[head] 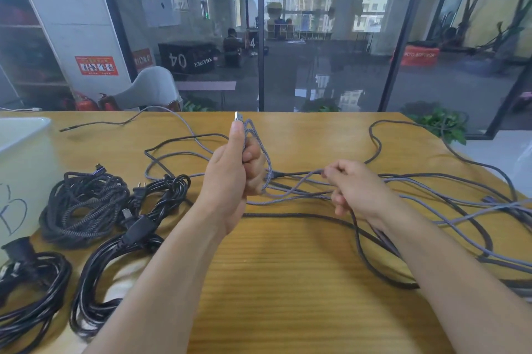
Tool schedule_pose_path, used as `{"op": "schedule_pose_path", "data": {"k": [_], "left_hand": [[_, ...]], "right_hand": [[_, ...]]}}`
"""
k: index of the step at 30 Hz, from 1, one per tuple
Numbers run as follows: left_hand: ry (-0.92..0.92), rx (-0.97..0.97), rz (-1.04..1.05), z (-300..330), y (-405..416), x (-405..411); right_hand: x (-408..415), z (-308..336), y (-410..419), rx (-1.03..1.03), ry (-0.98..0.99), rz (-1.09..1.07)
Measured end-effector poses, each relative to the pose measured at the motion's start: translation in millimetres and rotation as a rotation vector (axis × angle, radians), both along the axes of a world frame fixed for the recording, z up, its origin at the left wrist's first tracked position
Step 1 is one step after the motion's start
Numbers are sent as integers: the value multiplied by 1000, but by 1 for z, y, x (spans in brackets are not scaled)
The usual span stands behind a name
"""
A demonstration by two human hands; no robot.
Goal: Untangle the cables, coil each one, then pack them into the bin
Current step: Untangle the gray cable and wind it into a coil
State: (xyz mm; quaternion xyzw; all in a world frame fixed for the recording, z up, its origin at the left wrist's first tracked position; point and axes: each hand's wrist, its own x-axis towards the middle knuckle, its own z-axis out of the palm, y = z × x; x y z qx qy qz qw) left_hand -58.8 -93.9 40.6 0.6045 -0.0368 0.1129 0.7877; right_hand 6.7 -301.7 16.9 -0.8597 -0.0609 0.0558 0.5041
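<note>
My left hand (236, 169) is raised over the table's middle, shut on the plug end of a grey braided cable (266, 162); the silver connector (237, 116) sticks up above my thumb and a couple of loops hang from my fist. My right hand (352, 189) pinches the same grey cable further along, to the right. Loose grey and dark cables (449, 204) lie tangled across the right half of the table. A white bin (20, 169) stands at the left edge.
Left of my arms lie a coiled dark braided cable (82, 206) and coiled black power cords (115, 270), another (31, 290) nearer the corner. The wooden table (288, 281) ends at a glass wall behind; a plant (440, 123) sits past the far right corner.
</note>
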Motion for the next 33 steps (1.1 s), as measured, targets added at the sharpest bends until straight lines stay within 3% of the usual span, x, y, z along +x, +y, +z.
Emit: {"op": "schedule_pose_path", "data": {"k": [3, 6, 10, 13, 18, 27, 33], "left_hand": [[-2, 3, 15, 1, -1, -1], [-17, -8, 33, 3, 0, -2], [-28, -34, 14, 3, -1, -4], [-28, -19, -15, 3, -4, -5], [-41, 20, -36, 4, -5, -5], [-1, 186, -51, -1, -11, -5], [-2, 252, -73, -3, -13, -4]], "right_hand": [[3, 3, -3, 149, -30, -29], [-1, 5, -1, -9, -15, 81], [-15, 1, 11, -104, 243, 375], [-21, -7, 22, 57, 404, 441], [-11, -17, 29, 501, 629, 281], [4, -11, 12, 706, 605, 161], [5, -1, -1, 484, 456, 247]]}}
